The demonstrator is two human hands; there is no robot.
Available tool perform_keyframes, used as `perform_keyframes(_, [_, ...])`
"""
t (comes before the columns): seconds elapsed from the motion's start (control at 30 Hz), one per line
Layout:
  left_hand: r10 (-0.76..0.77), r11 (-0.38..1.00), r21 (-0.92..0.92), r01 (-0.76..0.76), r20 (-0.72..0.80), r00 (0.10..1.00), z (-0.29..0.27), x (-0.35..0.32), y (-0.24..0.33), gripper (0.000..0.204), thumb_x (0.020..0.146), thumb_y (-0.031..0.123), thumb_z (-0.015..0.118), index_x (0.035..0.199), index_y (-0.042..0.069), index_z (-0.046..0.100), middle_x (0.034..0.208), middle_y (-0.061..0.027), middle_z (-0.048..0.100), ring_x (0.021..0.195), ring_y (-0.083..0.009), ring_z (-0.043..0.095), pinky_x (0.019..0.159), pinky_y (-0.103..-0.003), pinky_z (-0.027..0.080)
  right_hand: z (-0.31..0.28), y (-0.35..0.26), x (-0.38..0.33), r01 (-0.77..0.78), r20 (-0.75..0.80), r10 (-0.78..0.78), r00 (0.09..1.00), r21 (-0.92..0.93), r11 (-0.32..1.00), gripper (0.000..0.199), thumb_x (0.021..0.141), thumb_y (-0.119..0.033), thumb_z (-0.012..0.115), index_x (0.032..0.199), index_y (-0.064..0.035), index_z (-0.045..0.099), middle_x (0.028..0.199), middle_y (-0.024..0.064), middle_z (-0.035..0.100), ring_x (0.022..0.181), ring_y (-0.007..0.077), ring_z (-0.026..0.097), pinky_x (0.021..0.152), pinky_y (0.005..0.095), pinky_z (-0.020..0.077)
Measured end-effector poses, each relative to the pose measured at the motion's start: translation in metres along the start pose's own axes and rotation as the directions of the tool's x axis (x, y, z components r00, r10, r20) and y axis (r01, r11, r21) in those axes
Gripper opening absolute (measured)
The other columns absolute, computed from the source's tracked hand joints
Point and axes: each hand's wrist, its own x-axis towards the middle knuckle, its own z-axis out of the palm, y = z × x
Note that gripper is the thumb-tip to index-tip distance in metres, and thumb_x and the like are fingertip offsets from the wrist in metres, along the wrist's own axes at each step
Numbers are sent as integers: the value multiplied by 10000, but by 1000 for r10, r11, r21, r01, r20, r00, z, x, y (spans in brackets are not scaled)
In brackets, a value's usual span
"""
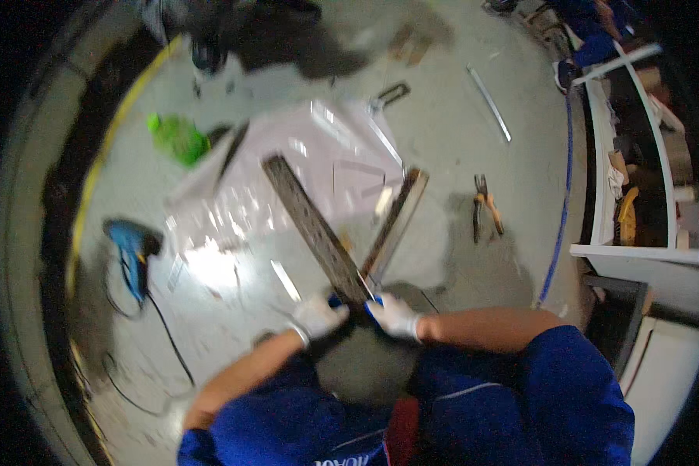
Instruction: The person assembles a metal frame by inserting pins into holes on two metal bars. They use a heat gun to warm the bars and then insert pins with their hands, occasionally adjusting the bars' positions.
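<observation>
Left hand (321,317), in a white glove with blue at the fingers, is at lower centre of the frame, its grip closed on the near end of a long, dark brown, rough-surfaced bar (311,216). The bar runs from there toward upper left of centre. Right hand (397,318), gloved alike, is at the opposite side of the same end, fingers curled beside a thin, bright strip (366,286); whether its grip clasps the strip or the bar cannot be told through blur. A shorter bar, dark along one side and pale along the other (400,220), slants up to the right of the first. A glossy, translucent plastic sheet (245,190) covers part of the grey concrete floor (458,279) at centre. Pliers with black-and-orange handles (485,210) lie right of centre; a slim silver metal rod (489,105), upper right. A bright green plastic bottle (179,138) is at upper left, a blue corded power tool (133,260) at left.
</observation>
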Motion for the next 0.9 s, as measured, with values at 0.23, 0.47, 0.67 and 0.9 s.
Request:
perform_keyframes(0.23, [-103, 987, -129, 99, -28, 994, 9, -11, -33, 517, 868, 381, 702, 1243, 28, 663, 1130, -303, 713, 1110, -430, 691, 984, -474, 539, -39, -15, -9, 261, -96, -317, 943, -377, 889, 349, 1005, -372, 551, 1222, -109, 626, 1023, 228, 719, 963, 432, 700, 853, 533, 555])
perform_keyframes(0.47, [-21, 997, -78, 21, 8, 1000, 4, -14, -31, 489, 880, 358, 690, 1241, 30, 645, 1132, -277, 712, 1101, -435, 683, 949, -481, 548, -63, -60, 16, 354, -174, -472, 865, -456, 816, 250, 998, -314, 562, 1078, -83, 616, 952, 214, 717, 892, 425, 702, 806, 546, 544])
perform_keyframes(0.67, [87, 995, -37, -88, -30, 996, 0, -12, -39, 540, 879, 349, 694, 1307, 36, 594, 1141, -269, 704, 1077, -428, 687, 937, -479, 550, -69, -76, 41, 557, -161, -790, 592, -627, 545, 309, 953, -252, 592, 1211, -95, 658, 1008, 175, 732, 880, 380, 721, 775, 498, 578])
perform_keyframes(0.9, [63, 994, -91, -65, -21, 998, -3, -13, -49, 544, 881, 352, 697, 1319, 48, 592, 1179, -263, 692, 1104, -421, 678, 947, -468, 546, -80, -104, 42, 482, -85, -793, 604, -753, 448, 244, 944, -246, 586, 1114, -106, 692, 939, 123, 718, 839, 323, 726, 714, 465, 585])
